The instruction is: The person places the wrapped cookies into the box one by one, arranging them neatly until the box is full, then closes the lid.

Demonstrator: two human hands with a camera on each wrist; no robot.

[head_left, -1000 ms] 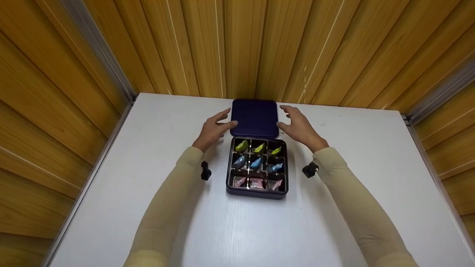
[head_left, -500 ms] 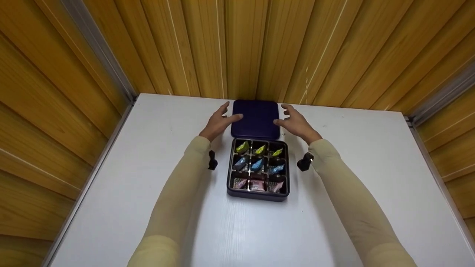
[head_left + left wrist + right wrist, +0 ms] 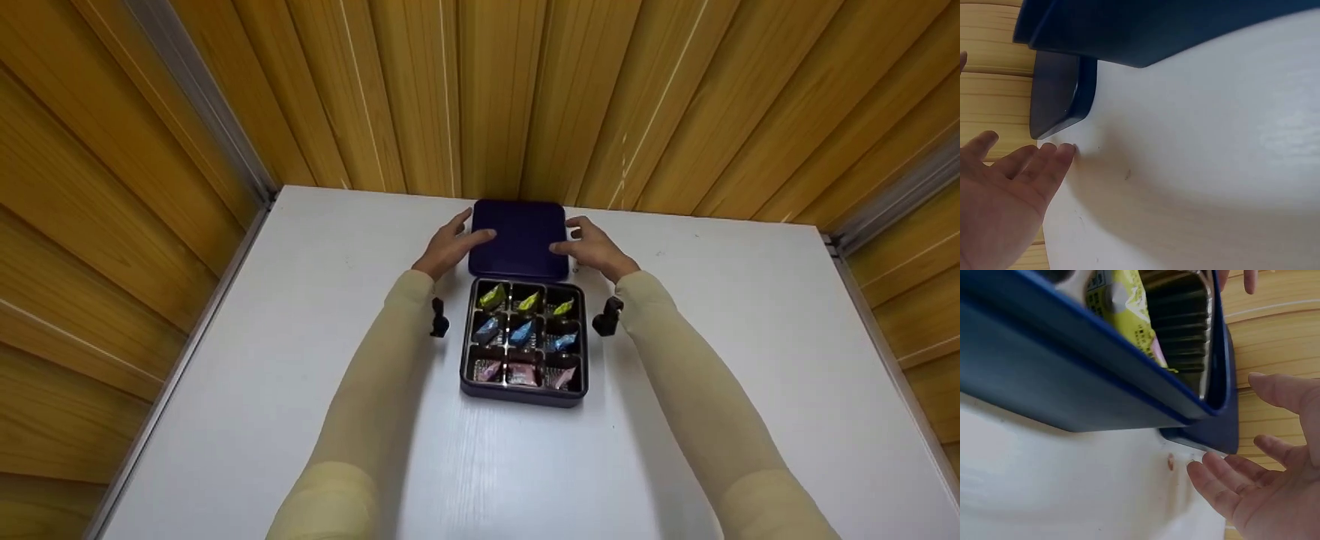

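Note:
A dark blue tin lid [image 3: 519, 238] lies flat on the table, just behind an open tin box [image 3: 523, 397]. Inside the box, a compartment tray holds wrapped candies: a row of yellow-green ones [image 3: 528, 301], a row of blue ones [image 3: 523, 332] and a row of pink ones [image 3: 523, 373]. My left hand [image 3: 448, 246] is at the lid's left side, thumb over its top. On the opposite side is my right hand [image 3: 596, 249], its thumb likewise over the edge. Both wrist views show the fingers of the left hand [image 3: 1016, 191] and right hand [image 3: 1275, 478] loosely extended beside the lid, not gripping.
The white table [image 3: 337, 330] meets a wood-patterned wall [image 3: 495, 97] just behind the lid. Similar panels with metal rails stand at left and right. Each wrist wears a small black camera [image 3: 608, 316].
Both hands have moved inward, and their thumbs now reach farther over the lid from each side. The lid and the box of candies have stayed in place.

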